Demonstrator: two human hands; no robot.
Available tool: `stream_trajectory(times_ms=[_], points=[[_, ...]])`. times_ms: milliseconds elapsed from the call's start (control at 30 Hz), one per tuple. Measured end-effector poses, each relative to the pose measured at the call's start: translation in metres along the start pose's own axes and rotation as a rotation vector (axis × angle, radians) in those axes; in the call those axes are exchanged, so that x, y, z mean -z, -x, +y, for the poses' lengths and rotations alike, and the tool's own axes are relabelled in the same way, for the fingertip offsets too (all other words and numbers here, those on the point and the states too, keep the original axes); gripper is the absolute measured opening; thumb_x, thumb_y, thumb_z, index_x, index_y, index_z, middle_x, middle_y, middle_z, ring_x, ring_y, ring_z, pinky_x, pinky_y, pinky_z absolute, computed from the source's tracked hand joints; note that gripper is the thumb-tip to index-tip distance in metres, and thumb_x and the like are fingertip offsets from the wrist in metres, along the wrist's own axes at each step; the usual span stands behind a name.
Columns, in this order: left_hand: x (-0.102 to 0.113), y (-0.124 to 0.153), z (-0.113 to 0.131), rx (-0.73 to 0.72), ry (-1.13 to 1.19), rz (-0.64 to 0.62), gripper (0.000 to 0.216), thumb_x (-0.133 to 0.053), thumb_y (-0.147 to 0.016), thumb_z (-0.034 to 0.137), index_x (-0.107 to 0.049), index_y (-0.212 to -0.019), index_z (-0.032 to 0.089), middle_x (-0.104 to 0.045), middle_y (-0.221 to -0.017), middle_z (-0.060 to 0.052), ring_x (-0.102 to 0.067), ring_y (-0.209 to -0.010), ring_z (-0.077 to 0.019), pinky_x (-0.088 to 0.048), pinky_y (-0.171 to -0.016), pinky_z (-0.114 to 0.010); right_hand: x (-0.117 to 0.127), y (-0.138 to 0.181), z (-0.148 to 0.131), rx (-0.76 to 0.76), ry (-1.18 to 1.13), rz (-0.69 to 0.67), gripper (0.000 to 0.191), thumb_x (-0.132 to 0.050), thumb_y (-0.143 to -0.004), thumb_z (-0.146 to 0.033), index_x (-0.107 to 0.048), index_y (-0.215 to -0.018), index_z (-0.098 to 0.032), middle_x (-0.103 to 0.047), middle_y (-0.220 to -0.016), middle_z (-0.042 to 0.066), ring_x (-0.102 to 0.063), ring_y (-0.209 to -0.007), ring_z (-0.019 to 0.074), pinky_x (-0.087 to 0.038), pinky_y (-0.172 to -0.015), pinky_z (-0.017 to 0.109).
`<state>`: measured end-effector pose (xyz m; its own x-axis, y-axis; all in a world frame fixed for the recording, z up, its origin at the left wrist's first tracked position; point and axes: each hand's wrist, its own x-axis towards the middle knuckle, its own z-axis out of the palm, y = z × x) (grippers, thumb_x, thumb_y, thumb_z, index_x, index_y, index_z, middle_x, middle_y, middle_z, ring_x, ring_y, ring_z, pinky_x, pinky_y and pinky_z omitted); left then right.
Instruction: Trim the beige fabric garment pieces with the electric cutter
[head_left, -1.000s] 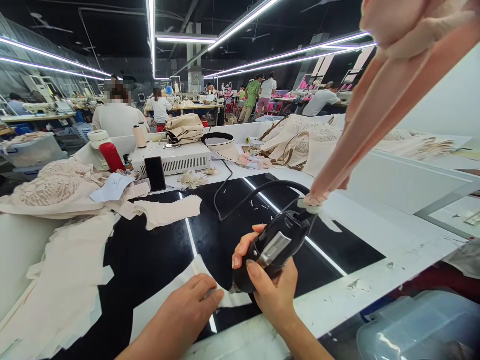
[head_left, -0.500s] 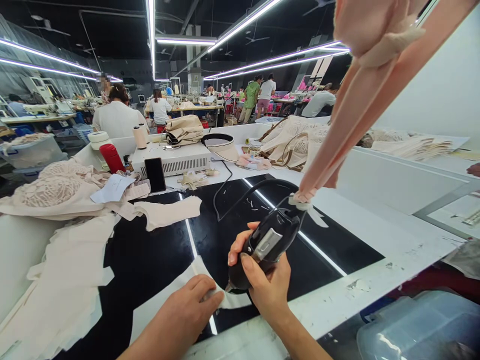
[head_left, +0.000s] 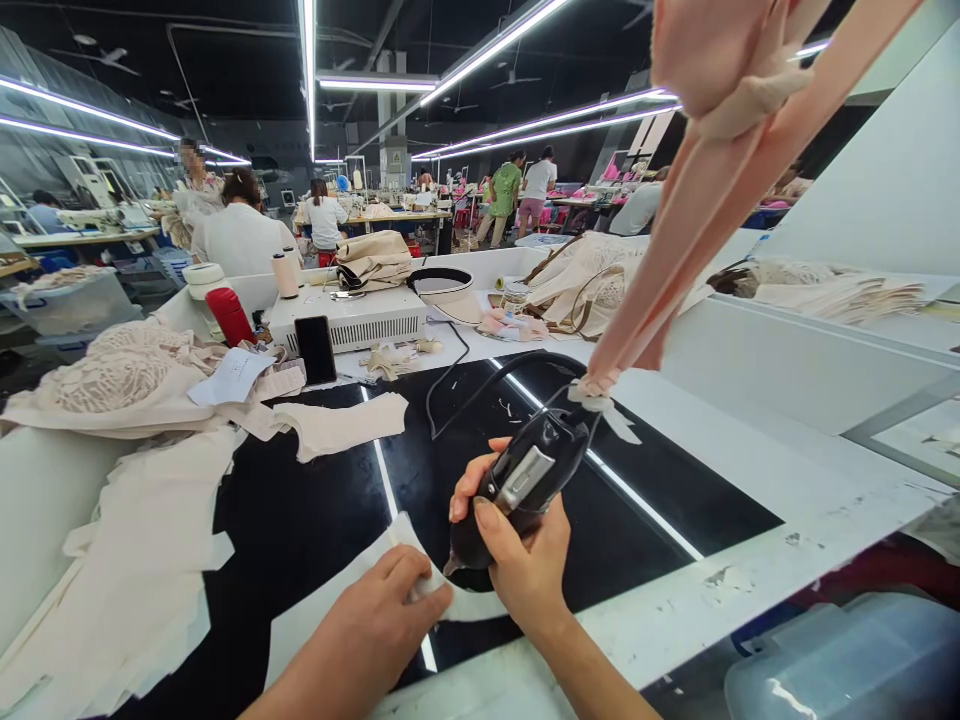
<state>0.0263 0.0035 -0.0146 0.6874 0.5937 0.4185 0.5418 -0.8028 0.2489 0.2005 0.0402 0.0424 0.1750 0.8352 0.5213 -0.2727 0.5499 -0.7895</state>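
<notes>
My right hand is wrapped round a black corded handheld power tool with a metal plate on its side. The tool tilts down to the left, its pointed metal tip at the curved inner edge of a pale fabric piece. My left hand is closed on that piece just left of the tip, thumb and forefinger close together at its edge. The piece lies on a glossy black board. A knotted pink fabric strap runs from the tool's back end up out of view.
Stacked pale fabric pieces lie at left, with lace garments behind. One cut piece lies beyond my hands. A phone leans on a white box. The tool's cord loops across the board. Several people sit or stand farther off.
The tool and my right hand have shifted slightly left along the fabric's curved edge. My left hand stays on the piece. The view has turned a little.
</notes>
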Motion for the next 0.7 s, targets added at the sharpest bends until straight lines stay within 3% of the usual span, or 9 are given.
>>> stream_trajectory(times_ms=[367, 567, 700], points=[[-0.003, 0.001, -0.001, 0.004, -0.023, 0.029, 0.036, -0.047, -0.096, -0.003, -0.063, -0.121, 0.019, -0.063, -0.108, -0.010, -0.067, -0.096, -0.0230, -0.064, -0.081, -0.029, -0.009, -0.005, 0.003, -0.038, 0.022, 0.016, 0.036, -0.076, -0.093, -0.032, -0.054, -0.121, -0.028, -0.068, -0.086, -0.003, -0.065, -0.061, 0.0121, -0.057, -0.058, 0.025], [-0.020, 0.001, -0.014, -0.113, -0.107, 0.126, 0.042, -0.040, -0.092, -0.005, -0.064, -0.116, 0.019, -0.065, -0.098, -0.008, -0.068, -0.086, -0.0198, -0.062, -0.077, -0.025, -0.002, -0.009, -0.001, -0.078, 0.077, 0.032, 0.032, -0.077, -0.086, -0.031, -0.058, -0.111, -0.026, -0.067, -0.084, -0.003, -0.061, -0.061, 0.0116, -0.053, -0.058, 0.025], [-0.030, -0.003, -0.032, -0.255, -0.236, 0.270, 0.035, -0.036, -0.104, 0.004, -0.066, -0.113, 0.018, -0.066, -0.085, -0.004, -0.069, -0.074, -0.0170, -0.063, -0.076, -0.022, 0.004, -0.010, -0.002, -0.119, 0.170, 0.037, 0.029, -0.076, -0.083, -0.035, -0.058, -0.103, -0.025, -0.065, -0.085, -0.002, -0.056, -0.064, 0.0125, -0.049, -0.059, 0.027]])
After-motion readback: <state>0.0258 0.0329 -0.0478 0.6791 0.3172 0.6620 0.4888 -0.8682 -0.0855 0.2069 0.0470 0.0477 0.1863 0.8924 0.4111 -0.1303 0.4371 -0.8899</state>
